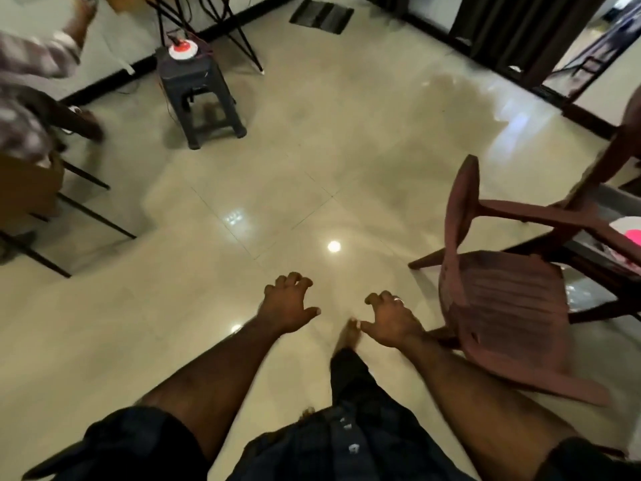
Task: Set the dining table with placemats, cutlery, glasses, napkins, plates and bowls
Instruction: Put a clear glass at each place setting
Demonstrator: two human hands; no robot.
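Note:
My left hand (286, 305) and my right hand (390, 319) are stretched out in front of me over the shiny tiled floor, both with loosely curled fingers and holding nothing. At the right edge the dark glass dining table (605, 258) shows a corner, with a white plate (624, 224) and something bright pink (634, 235) on it. A brown plastic chair (499, 300) stands between me and that table, just right of my right hand. No placemats, cutlery, glasses or napkins are visible.
A dark plastic stool (203, 98) with a white and red object (183, 49) on top stands at the back left. Another person's checked sleeve (33, 64) and a chair (62, 123) are at far left. Dark curtains (520, 26) hang at the back right.

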